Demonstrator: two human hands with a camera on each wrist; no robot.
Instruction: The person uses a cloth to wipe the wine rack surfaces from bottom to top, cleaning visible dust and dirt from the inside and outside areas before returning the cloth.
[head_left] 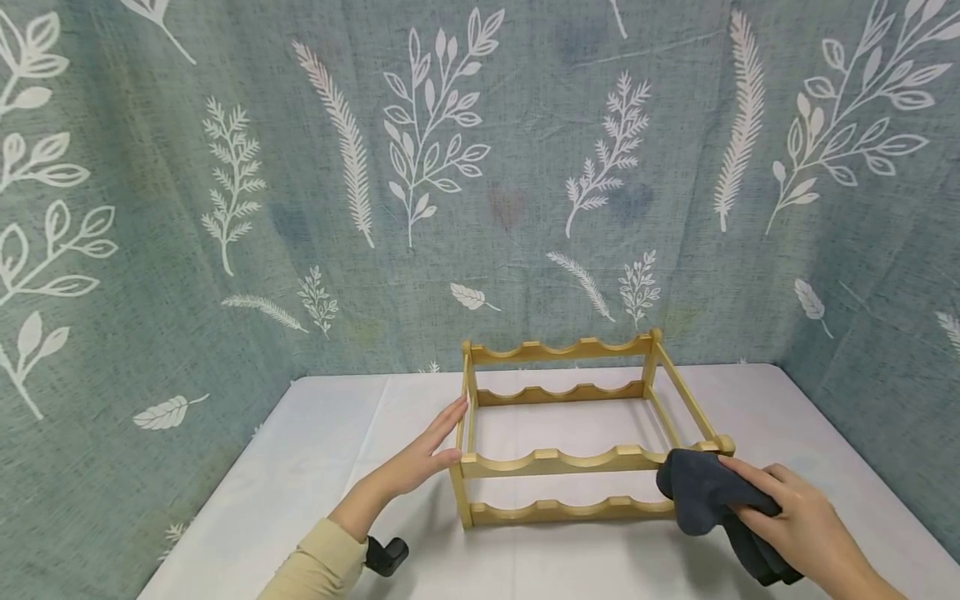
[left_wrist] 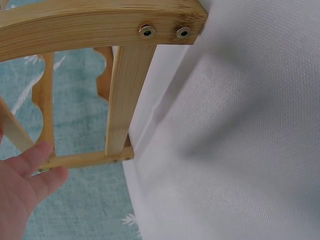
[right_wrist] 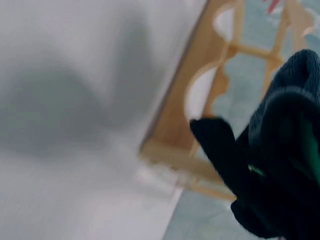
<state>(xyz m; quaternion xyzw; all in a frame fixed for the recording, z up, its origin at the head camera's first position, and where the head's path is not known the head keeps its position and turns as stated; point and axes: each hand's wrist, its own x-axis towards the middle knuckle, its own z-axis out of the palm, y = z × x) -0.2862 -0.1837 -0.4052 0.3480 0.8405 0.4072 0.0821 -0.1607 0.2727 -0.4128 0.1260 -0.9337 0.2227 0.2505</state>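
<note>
A light wooden rack (head_left: pixel 555 460) with scalloped rails, like a small wine rack, stands on the white-covered table. My left hand (head_left: pixel 422 457) rests against its left side with the fingers extended; in the left wrist view the fingers (left_wrist: pixel 44 180) lie by a side bar. At the front right corner, my right hand (head_left: pixel 806 521) grips a dark navy cloth (head_left: pixel 708 492), which hangs in folds over the end of the upper front rail. The right wrist view shows the cloth (right_wrist: pixel 280 150) close up and hides the fingers.
The white tablecloth (head_left: pixel 420 558) covers the table around the rack. A grey-green leaf-print curtain (head_left: pixel 510 208) encloses the back and both sides. A small black object (head_left: pixel 387 557) sits at my left wrist.
</note>
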